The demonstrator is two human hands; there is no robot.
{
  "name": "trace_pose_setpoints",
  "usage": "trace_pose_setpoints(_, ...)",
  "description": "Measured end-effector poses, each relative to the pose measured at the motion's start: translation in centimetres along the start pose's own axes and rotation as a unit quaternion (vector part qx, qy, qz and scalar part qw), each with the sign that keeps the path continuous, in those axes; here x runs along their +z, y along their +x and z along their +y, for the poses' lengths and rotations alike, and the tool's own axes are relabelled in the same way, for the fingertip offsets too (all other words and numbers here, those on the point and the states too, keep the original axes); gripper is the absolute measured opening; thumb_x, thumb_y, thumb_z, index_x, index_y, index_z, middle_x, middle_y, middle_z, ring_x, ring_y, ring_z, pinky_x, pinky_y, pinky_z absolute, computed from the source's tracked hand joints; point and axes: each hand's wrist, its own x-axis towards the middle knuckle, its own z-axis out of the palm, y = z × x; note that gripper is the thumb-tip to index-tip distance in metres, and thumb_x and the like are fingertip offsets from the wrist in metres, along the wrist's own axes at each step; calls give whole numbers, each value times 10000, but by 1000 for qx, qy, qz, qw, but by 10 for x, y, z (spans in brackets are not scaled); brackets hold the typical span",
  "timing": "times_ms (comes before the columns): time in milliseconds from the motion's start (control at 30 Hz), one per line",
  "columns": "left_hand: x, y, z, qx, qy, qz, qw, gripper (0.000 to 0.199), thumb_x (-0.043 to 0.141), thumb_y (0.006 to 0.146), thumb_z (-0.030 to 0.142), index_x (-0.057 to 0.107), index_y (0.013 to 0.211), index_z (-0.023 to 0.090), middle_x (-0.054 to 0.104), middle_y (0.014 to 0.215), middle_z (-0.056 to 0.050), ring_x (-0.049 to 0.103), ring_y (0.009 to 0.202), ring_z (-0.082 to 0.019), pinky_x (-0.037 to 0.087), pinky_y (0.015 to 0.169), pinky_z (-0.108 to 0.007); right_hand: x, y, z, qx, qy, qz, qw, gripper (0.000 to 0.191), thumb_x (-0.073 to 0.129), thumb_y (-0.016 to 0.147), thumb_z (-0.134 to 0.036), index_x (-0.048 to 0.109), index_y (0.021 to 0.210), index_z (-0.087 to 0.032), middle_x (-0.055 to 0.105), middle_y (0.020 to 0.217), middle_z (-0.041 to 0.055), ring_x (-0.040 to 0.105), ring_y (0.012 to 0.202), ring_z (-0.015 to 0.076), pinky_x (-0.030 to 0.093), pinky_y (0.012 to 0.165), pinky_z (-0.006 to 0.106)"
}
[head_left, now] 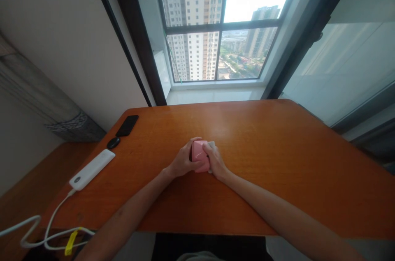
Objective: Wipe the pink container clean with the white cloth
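A small, glossy pink box-shaped thing (200, 151) is between my hands, over the middle of the wooden table. My left hand (182, 160) grips its left side, fingers at the far edge and thumb along the near part. On the other side, my right hand (217, 163) closes round the right edge, its thumb resting on the pink face. A light grey piece (211, 144) shows beside the right fingers; whether it is a cloth or part of the pink thing, I cannot tell. A small dark spot lies near the right thumb. The underside is hidden.
On the table (265, 142), toward the left edge, lie a black phone (127, 125), a round black object (113, 142) and a white power strip (92, 169). Its white cable (57, 211), with a yellow tag (71, 243), hangs at lower left. A window (219, 26) stands behind.
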Motion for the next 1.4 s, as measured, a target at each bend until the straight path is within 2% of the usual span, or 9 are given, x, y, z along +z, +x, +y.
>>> trace_pose_setpoints(233,-14,-4,-13,157,169,-41,972,1368,1031,625,728,318,1710,299,347,1770,-231,384,1640,-491,387,1338,-685,0,2,1,9,16,10,1000,484,642,940,-702,596,752,-259,555,671,-13,493,651,193,423,568,306)
trace_pose_setpoints(400,-17,-2,-8,183,225,-27,957,1196,1020,702,637,392,1670,319,499,1666,-194,540,1527,-433,482,1286,-632,0,4,5,7,30,14,999,490,668,924,-714,624,773,-251,582,703,-4,507,674,195,446,581,303)
trace_pose_setpoints(533,-7,0,1,128,144,25,981,1106,1029,656,594,502,1571,264,615,1531,-172,634,1418,-422,536,1236,-590,-1,5,4,1,45,9,999,515,656,920,-730,576,755,-249,547,687,-16,478,633,173,432,551,294)
trace_pose_setpoints(700,2,4,-2,-8,-24,0,1000,941,835,848,755,507,1548,219,695,1429,-144,722,1262,-361,598,1135,-525,-1,3,0,40,40,-15,998,523,640,926,-752,591,814,-244,547,647,-28,451,546,150,362,457,274)
trace_pose_setpoints(900,-8,-2,-10,109,91,-22,990,1339,1006,640,758,339,1704,294,386,1750,-216,437,1603,-489,406,1321,-673,0,7,0,9,47,7,999,452,673,910,-666,636,784,-233,573,686,-22,497,625,162,442,542,281)
trace_pose_setpoints(1100,-10,1,0,155,181,5,971,1122,1046,683,528,465,1616,303,546,1610,-180,563,1502,-424,494,1274,-601,-1,10,2,-8,53,6,999,432,665,939,-643,644,792,-237,586,735,-15,517,684,176,470,603,294)
trace_pose_setpoints(1200,-4,4,4,115,127,35,985,1049,1019,681,567,512,1548,267,644,1493,-149,662,1371,-395,556,1205,-554,-2,9,3,15,63,14,998,475,661,938,-687,576,779,-247,533,671,-38,472,603,155,433,540,282)
trace_pose_setpoints(1300,-1,6,4,10,28,6,1000,875,859,841,699,538,1504,228,725,1355,-115,750,1162,-330,628,1063,-484,-2,6,4,36,55,-10,998,517,660,925,-736,571,792,-244,509,635,-45,438,534,140,361,467,273)
trace_pose_setpoints(1400,-1,4,-1,-8,-34,-25,999,924,771,893,788,497,1555,205,710,1390,-136,738,1201,-350,615,1088,-508,-2,4,4,23,43,-19,999,547,682,903,-753,567,762,-237,514,634,-37,443,549,137,357,474,273)
